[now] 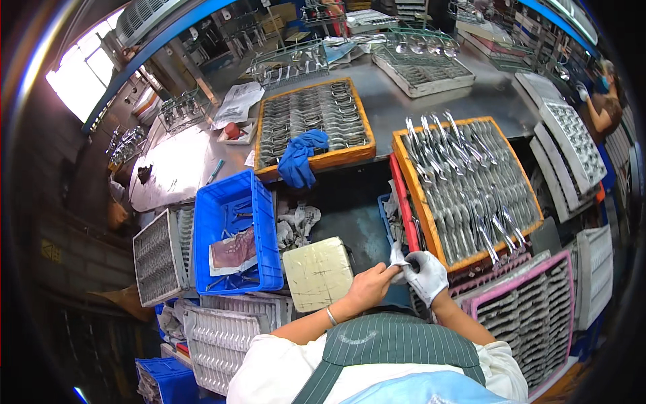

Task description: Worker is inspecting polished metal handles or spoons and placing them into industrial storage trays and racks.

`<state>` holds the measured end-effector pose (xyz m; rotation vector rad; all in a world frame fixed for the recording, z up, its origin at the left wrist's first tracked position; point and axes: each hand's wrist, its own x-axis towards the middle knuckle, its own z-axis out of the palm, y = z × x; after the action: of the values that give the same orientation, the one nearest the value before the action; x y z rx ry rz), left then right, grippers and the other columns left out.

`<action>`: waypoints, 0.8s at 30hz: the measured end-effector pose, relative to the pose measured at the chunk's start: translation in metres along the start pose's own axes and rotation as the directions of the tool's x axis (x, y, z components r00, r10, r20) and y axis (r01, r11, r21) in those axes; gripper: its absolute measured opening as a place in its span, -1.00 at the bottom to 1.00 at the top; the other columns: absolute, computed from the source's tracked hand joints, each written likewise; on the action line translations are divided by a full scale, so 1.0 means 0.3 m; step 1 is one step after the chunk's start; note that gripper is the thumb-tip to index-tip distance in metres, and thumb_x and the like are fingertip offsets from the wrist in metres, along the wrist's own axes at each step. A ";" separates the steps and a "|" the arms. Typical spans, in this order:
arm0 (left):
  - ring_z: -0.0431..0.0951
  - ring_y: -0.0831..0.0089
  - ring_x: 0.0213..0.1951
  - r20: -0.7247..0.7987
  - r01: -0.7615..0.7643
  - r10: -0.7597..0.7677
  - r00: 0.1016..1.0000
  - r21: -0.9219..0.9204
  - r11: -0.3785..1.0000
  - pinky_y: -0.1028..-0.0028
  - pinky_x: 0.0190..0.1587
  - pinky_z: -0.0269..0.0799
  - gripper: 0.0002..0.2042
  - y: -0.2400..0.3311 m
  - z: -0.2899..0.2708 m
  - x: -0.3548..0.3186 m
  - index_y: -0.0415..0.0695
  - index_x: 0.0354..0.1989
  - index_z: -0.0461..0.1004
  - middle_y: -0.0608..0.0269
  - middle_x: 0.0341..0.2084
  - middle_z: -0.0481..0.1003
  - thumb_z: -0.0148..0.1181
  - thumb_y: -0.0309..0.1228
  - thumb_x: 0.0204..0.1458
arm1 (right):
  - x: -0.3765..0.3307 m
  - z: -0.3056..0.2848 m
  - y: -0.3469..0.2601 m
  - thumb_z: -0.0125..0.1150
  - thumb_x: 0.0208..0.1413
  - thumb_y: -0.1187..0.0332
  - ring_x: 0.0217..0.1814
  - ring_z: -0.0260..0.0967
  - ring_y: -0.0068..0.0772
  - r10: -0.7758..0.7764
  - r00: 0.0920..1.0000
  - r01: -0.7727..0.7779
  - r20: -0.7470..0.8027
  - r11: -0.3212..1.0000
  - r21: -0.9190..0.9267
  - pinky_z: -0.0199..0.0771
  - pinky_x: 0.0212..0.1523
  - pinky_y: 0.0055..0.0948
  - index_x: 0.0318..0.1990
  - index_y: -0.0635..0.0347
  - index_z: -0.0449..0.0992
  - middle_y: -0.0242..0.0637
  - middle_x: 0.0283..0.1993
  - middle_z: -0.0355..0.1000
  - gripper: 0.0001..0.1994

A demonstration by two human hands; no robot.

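In front of my apron, my two hands meet at a bunched white glove (pixel 398 255). My left hand (pixel 372 283) is bare, with a bracelet at the wrist, and its fingers pinch the lower end of that white cloth. A white work glove covers my right hand (pixel 427 276); its fingers curl in against the same cloth from the right. Just beyond the right hand stands an orange-framed tray (pixel 464 195) with rows of shiny metal cutlery-like pieces (pixel 447 145) lying on it. Left of my hands is a worn cream square stool or block top (pixel 317 273).
A blue bin (pixel 239 232) with metal pieces and a printed packet stands at left. A blue glove (pixel 301 158) hangs over another orange tray (pixel 313 118) on the metal table (pixel 363 74). Ribbed trays (pixel 219 343) and a pink-framed tray (pixel 528 316) flank me. A person (pixel 603 101) is at far right.
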<state>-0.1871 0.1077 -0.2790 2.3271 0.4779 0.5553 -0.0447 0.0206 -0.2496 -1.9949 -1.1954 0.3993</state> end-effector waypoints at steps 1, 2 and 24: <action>0.45 0.17 -0.48 0.081 0.055 -0.065 0.995 0.121 0.991 0.32 -0.45 0.40 -0.84 -0.047 0.029 0.003 -0.08 -0.26 0.43 0.15 -0.52 0.39 -0.01 -0.45 -0.02 | 0.016 0.016 -0.006 0.23 -0.12 0.32 -0.34 0.39 -0.16 -0.061 0.998 0.061 -0.030 0.998 0.012 0.39 -0.33 -0.31 -0.37 0.15 0.47 -0.19 -0.43 0.40 -0.84; 0.45 0.17 -0.52 0.158 0.100 -0.141 0.977 0.243 0.965 0.33 -0.47 0.41 -0.84 -0.094 0.061 -0.001 -0.09 -0.27 0.42 0.14 -0.57 0.40 -0.03 -0.39 0.00 | 0.033 0.020 -0.020 0.22 -0.10 0.33 -0.34 0.38 -0.15 -0.155 0.988 0.156 -0.028 0.987 0.040 0.38 -0.32 -0.30 -0.38 0.14 0.46 -0.20 -0.43 0.40 -0.86; 0.31 0.43 0.06 0.374 0.333 -0.312 0.873 -0.926 -0.178 0.47 0.06 0.23 -0.59 -0.057 0.256 0.616 -0.13 0.12 0.22 0.22 0.02 0.33 -0.16 -0.18 0.17 | 0.311 -0.125 0.275 0.27 -0.14 0.43 -0.17 0.26 -0.21 -0.239 0.970 0.216 0.034 0.922 0.323 0.24 -0.07 -0.33 -0.31 0.15 0.44 -0.24 -0.31 0.36 -0.81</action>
<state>0.0043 0.1662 -0.2952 0.5754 0.3808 0.3637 0.0763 0.0609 -0.2756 -1.5589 -1.3019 0.5142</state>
